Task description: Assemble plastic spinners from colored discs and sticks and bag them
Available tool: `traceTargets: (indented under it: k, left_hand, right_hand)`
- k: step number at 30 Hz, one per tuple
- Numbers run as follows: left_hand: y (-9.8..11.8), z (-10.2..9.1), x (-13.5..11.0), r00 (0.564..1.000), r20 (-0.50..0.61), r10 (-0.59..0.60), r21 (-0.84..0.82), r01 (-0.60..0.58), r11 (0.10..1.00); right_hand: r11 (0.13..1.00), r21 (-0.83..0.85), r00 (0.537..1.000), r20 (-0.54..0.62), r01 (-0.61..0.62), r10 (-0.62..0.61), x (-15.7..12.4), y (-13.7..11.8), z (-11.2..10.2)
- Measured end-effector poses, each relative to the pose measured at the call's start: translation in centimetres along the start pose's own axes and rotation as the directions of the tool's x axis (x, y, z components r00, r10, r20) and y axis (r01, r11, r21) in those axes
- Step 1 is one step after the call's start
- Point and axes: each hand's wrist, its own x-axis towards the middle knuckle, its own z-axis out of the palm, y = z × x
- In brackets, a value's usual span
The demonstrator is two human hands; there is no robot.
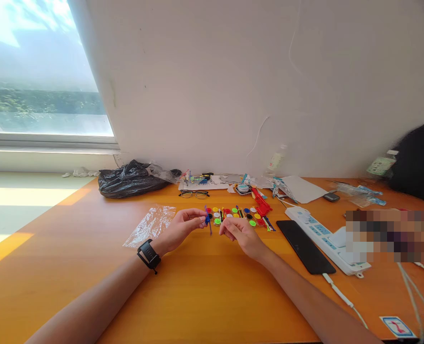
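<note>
Orange desk (197, 296). Left hand (183, 228): fingers pinched a small blue stick piece (207, 220) just above the desk. Right hand (241, 235), just beside: fingers curled, contents untellable. Beyond lay coloured discs (233, 213). Judged: piece mid-handling; further work needed fingertip precision.

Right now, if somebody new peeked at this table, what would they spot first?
Probably the two hands in the middle of the orange wooden table: the left hand pinches a small blue plastic piece, with the right hand close beside it. Just behind them lie rows of bright round plastic discs in many colours. A crumpled black plastic bag sits at the back left, near the window.
</note>
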Motion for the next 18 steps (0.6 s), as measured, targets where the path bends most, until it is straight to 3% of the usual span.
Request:
traceTargets:
  k: [10, 18]
  left_hand:
    - [-0.7, -0.3, 0.3, 0.996, 0.056, -0.066, -0.194, 0.075, 0.978]
    - [-1.8, -1.4, 0.8, 0.990, 0.122, -0.069, -0.408, 0.113, 0.906]
  right_hand:
    - [0.998, 0.057, 0.985, -0.173, -0.001, 0.011, 0.3, -0.8, 0.2]
    - [0.996, 0.085, 0.977, -0.214, 0.013, 0.005, 0.2, -0.8, 0.4]
